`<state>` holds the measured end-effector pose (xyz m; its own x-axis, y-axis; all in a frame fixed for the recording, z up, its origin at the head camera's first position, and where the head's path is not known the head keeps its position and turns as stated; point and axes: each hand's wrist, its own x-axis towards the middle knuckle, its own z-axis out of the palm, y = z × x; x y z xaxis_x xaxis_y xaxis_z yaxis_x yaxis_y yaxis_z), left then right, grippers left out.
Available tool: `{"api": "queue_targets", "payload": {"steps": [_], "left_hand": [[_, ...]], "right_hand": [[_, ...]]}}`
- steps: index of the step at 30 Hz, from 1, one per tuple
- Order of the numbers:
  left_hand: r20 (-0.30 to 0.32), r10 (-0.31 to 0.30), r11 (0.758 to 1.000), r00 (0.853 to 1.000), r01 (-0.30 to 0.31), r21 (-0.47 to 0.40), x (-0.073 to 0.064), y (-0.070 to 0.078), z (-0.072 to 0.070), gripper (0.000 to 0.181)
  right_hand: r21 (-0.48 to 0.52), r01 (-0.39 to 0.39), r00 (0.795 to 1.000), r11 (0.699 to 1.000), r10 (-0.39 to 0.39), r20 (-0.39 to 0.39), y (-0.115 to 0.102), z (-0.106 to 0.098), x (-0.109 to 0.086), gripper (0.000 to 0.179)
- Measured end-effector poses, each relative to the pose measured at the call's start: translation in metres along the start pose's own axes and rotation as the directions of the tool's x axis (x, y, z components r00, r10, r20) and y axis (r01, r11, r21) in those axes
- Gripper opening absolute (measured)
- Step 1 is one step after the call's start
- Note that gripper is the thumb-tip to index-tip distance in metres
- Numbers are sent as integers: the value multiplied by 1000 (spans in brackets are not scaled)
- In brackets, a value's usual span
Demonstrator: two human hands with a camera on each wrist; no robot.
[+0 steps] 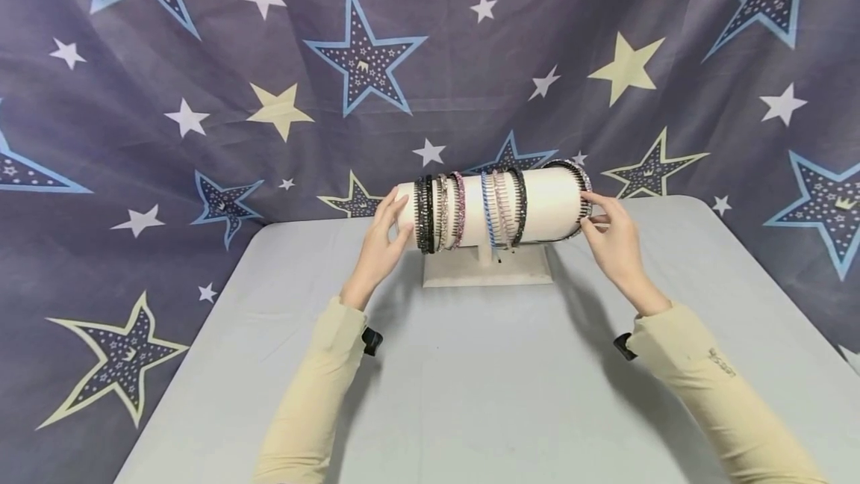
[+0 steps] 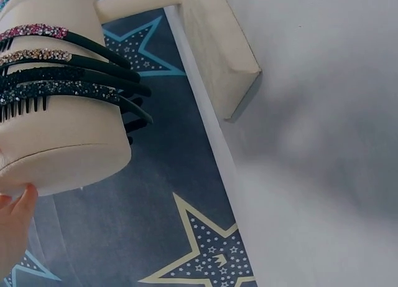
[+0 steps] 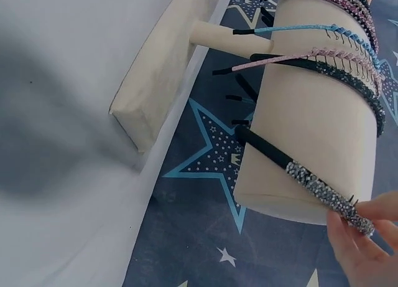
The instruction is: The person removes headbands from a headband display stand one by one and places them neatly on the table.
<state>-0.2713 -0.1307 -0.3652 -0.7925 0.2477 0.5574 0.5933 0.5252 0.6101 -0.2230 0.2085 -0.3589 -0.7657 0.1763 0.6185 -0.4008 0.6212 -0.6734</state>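
Note:
A cream headband display stand, a padded roll on a post and flat base, stands at the back of the table. My right hand pinches a black headband with silver glittery stones between thumb and fingers; it sits slanted around the roll's right end in the right wrist view. My left hand rests on the roll's left end, its fingers touching the end face. Nearest it are black headbands, a gold one and a pink one.
Blue, pale pink and black headbands circle the roll right of its middle. The stand's base rests on a table with a pale cloth. Behind hangs a dark star-patterned curtain.

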Motion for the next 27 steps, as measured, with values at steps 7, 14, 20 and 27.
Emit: {"api": "queue_targets", "payload": {"steps": [7,14,20,27], "left_hand": [[1,-13,1000,1000,13,-14,-1,0,0,45],[-2,14,998,1000,-14,-56,0,-1,1,45],[-6,14,998,1000,-14,-55,1,-1,0,44],[-1,3,998,1000,-3,-58,0,-1,1,44]], "right_hand": [[-11,-29,999,1000,29,-24,2,-2,0,39],[-23,-96,995,995,95,-22,10,-9,5,41],[-27,-154,988,988,152,-38,15,-15,10,42],[-62,-184,982,981,181,-45,21,-18,15,42]]}}
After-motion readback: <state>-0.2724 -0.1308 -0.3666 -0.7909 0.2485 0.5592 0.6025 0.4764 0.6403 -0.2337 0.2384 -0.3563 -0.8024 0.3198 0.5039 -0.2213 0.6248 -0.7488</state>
